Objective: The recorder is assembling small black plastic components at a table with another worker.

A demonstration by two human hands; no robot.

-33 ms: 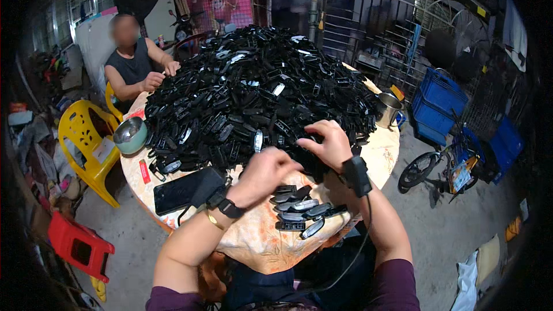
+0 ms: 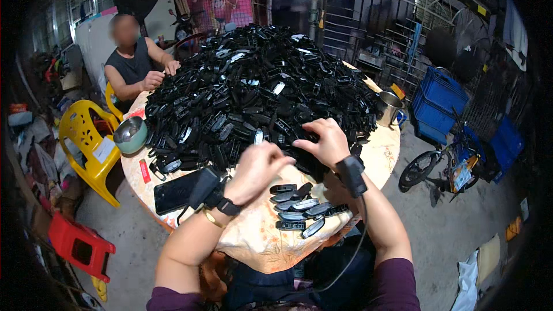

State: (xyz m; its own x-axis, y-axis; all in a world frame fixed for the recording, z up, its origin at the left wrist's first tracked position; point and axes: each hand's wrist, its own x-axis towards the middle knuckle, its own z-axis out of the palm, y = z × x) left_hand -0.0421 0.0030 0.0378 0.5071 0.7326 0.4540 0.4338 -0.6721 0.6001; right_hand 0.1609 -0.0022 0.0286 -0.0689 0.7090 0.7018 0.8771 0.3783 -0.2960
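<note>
A large heap of small black oblong plastic pieces (image 2: 230, 92), some with silvery faces, covers most of the round table (image 2: 374, 175). My left hand (image 2: 257, 171) hovers at the heap's near edge; its fingers are blurred and partly turned away. To its right, my right hand (image 2: 326, 144) is over the near side of the heap, thumb and forefinger apart, with nothing visible between them; its other fingers are partly hidden. Just in front of me, below both hands, lies a smaller loose group of the same pieces (image 2: 303, 204) on the patterned tablecloth.
A black phone (image 2: 173, 193), a red packet (image 2: 144, 170) and a green bowl (image 2: 130, 134) are on the left, a metal mug (image 2: 389, 107) on the right. A co-worker (image 2: 129, 63) sits far left. Yellow chair (image 2: 86, 141), red stool (image 2: 80, 247), blue crates (image 2: 438, 101) and small bicycle (image 2: 438, 167) surround the table.
My left hand has shifted slightly up and left, its thumb now stretched to the right. My right hand has moved a little to the left. The smaller group looks unchanged.
</note>
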